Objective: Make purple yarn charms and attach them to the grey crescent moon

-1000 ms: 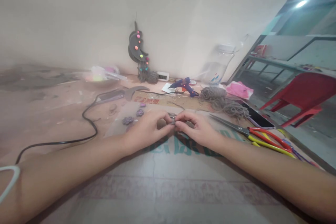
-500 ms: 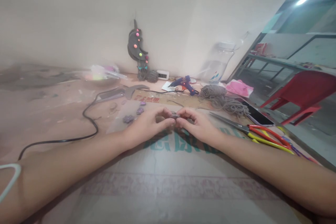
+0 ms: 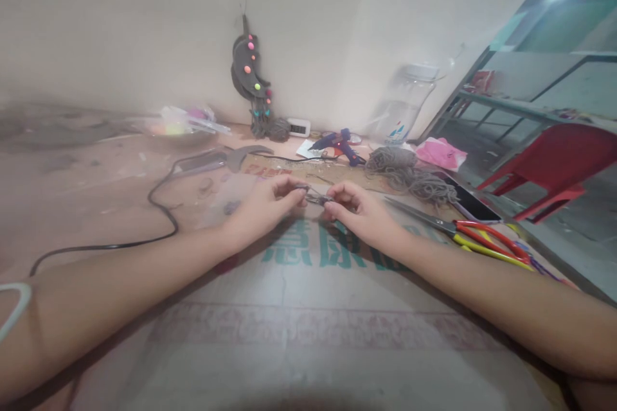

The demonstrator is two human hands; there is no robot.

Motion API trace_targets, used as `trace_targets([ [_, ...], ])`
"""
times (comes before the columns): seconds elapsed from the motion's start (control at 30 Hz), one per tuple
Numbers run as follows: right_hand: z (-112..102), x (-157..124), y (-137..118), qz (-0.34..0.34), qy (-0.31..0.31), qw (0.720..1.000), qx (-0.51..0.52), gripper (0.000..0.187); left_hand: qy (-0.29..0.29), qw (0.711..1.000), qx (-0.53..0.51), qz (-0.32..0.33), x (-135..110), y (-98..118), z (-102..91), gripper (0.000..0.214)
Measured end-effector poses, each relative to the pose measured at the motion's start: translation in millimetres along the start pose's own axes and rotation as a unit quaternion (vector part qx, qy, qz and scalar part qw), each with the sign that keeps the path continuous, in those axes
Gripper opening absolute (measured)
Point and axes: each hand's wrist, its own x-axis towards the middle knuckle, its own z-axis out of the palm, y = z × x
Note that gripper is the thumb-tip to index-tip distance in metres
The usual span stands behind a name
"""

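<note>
Over the board, my left hand is closed in a pinch on one end of some thin grey yarn. My right hand pinches the other end, where a small dark greyish-purple bit shows at the fingertips. A few strands stretch across the short gap between the two hands. What exactly they form is too small and blurred to make out. Left of my left hand lies a small purple piece, partly hidden by that hand.
Scissors with red and yellow handles lie right of my right hand. Beyond are a grey yarn heap, a phone, a glue gun and a clear bottle. A moon-shaped ornament leans at the wall; a black cord runs left.
My hands have moved slightly apart from touching, and yarn strands now show stretched between them. The view has tilted a little, and the purple pieces at left are more covered by my left hand.
</note>
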Motion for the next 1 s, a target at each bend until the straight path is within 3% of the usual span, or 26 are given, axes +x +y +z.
trace_targets([
  [0.13,0.2,-1.0,1.8,-0.042,-0.009,0.999,-0.021,0.015,0.046,0.999,0.022,0.012,-2.1,2.7,-0.7,0.029],
  [0.4,-2.1,-2.8,-4.4,-0.072,0.021,0.995,-0.068,0.02,0.024,0.996,0.06,0.061,-10.4,8.0,0.5,0.037],
  [0.63,-6.2,-3.3,-3.5,-0.075,-0.06,0.995,-0.03,0.036,0.027,0.996,0.024,0.079,-10.9,7.8,3.5,0.038],
  [0.8,-4.1,-1.5,1.1,-0.056,-0.086,0.995,-0.017,0.04,0.042,0.995,0.037,0.087,-8.7,7.7,2.7,0.027],
  [1.0,-2.0,0.4,6.5,-0.078,-0.094,0.992,-0.023,0.045,0.037,0.995,0.023,0.086,-8.1,5.8,3.0,0.019],
])
